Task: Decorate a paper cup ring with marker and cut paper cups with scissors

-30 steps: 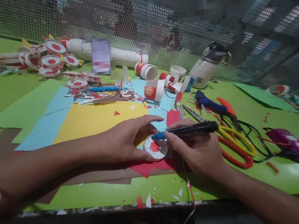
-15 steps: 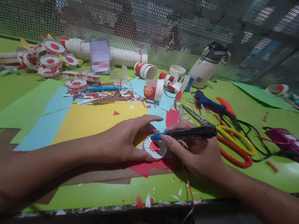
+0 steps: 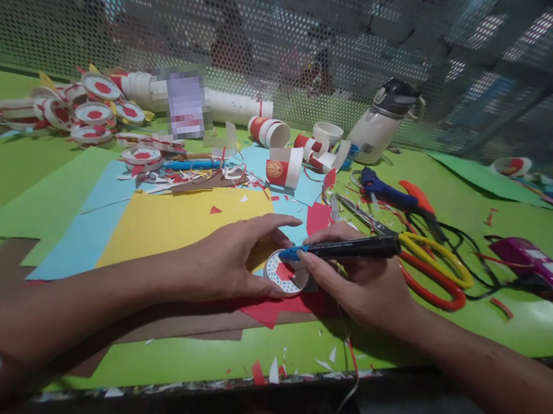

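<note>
Right hand (image 3: 361, 284): fingers closed around a black pen with a blue tip (image 3: 342, 249), held nearly level, its tip over a small round white-and-red paper disc (image 3: 285, 274). Left hand (image 3: 232, 259): laid flat, palm down, thumb and forefinger spread around the far and near edges of the disc, pinning it; nothing gripped. Disc: lies on a red paper sheet (image 3: 279, 309), which overlaps a brown sheet (image 3: 180, 323) near the front edge of the green table (image 3: 199, 357). Behind the left hand: yellow sheet (image 3: 172, 223), then light blue sheet (image 3: 84, 241) and green sheet (image 3: 43, 198). Just right of the pen: scissors with red and yellow handles (image 3: 436, 271); beyond them a blue and orange tool (image 3: 396, 195) and a purple object (image 3: 539, 258) with a black cord. Far side: cut paper cups (image 3: 284, 166), a white bottle with a dark lid (image 3: 382, 123) lying tilted, and a heap of finished red-and-white discs (image 3: 87, 106) at far left. Paper scraps scattered along the table's front edge.
</note>
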Motion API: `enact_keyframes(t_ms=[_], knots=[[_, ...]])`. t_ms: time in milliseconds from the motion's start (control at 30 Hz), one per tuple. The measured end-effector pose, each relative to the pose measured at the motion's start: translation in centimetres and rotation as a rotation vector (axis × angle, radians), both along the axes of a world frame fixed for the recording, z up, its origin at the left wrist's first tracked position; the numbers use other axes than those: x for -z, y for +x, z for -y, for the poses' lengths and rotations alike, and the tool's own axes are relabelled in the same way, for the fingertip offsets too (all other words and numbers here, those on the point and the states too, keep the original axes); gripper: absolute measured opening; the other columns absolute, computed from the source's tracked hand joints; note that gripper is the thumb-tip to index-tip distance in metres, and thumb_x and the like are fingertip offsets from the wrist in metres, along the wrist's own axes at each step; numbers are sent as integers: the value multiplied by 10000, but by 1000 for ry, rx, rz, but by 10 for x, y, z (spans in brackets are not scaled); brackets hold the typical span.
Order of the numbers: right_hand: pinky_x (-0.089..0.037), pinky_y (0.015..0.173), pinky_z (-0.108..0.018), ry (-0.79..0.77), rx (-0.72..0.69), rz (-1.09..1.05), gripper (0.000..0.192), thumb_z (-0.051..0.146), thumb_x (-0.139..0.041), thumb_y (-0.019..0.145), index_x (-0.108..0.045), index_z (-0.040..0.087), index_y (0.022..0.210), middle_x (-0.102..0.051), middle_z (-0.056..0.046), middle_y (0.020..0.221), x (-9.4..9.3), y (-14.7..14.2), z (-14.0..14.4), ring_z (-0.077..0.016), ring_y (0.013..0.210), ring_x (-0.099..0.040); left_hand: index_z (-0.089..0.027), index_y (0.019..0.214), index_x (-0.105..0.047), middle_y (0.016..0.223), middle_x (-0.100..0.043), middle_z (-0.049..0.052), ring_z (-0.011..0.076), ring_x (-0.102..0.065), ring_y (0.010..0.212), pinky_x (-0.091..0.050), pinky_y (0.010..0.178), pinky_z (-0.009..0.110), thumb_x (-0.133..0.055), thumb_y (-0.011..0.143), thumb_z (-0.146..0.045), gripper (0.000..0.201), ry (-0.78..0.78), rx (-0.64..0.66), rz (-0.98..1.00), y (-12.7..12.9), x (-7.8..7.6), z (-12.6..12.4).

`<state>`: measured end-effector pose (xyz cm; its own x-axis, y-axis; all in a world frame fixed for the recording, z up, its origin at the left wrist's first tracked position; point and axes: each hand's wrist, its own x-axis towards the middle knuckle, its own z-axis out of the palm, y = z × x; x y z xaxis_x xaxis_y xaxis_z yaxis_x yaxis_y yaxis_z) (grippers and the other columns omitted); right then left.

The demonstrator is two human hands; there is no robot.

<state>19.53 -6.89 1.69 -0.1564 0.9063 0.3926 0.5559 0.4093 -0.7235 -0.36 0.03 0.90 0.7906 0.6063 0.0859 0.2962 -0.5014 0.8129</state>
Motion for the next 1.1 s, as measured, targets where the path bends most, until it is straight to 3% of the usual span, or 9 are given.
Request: enact_keyframes(t_ms=[167, 367, 633, 833, 900, 1100], knots=[[-507, 497, -228, 7, 57, -30, 27, 207, -652, 825, -626, 213, 818, -675, 22, 660, 2, -1, -1, -123, 556, -632, -258, 1415, -385, 1283, -617, 51, 254, -580, 1162, -447, 970, 345, -775, 710, -343, 810, 5, -15, -13, -1, -1, 0], [-504, 524, -253, 174, 222, -118, 41, 225, -683, 801, -645, 233, 815, -677, 17, 685, 2, 2, 3, -127, 560, -619, -263, 1426, -375, 1321, -595, 62, 259, -578, 1179, -451, 984, 360, -770, 717, -355, 816, -12, -13, -9, -1, 1, 1], [-489, 520, -279, 125, 244, -63, 63, 258, -670, 807, -635, 215, 779, -638, 21, 604, 0, 5, 3, -133, 513, -586, -248, 1409, -384, 1277, -607, 72, 250, -578, 1151, -457, 976, 368, -776, 716, -348, 802, -64, -6, 6, -1, 1, -1], [-468, 507, -252, 216, 250, -166, 42, 231, -644, 803, -657, 211, 838, -652, 14, 692, -1, 11, 0, -125, 551, -595, -266, 1392, -406, 1260, -622, 69, 255, -579, 1162, -438, 1021, 403, -766, 698, -332, 785, -107, -75, 58, 2, 7, 9], [-460, 492, -238, 244, 271, -242, 68, 253, -638, 820, -655, 210, 870, -645, 22, 681, -7, 17, -3, -113, 524, -578, -269, 1375, -425, 1247, -628, 73, 259, -590, 1139, -445, 1013, 405, -747, 698, -357, 755, -99, -178, 85, 3, 9, 11], [-474, 540, -255, 237, 448, -327, 192, 335, -697, 799, -674, 167, 890, -616, 33, 584, -55, 52, -19, -121, 542, -577, -258, 1371, -432, 1229, -618, 62, 259, -572, 1150, -446, 1008, 399, -730, 685, -316, 751, -58, -117, -16, 1, 5, 7]])
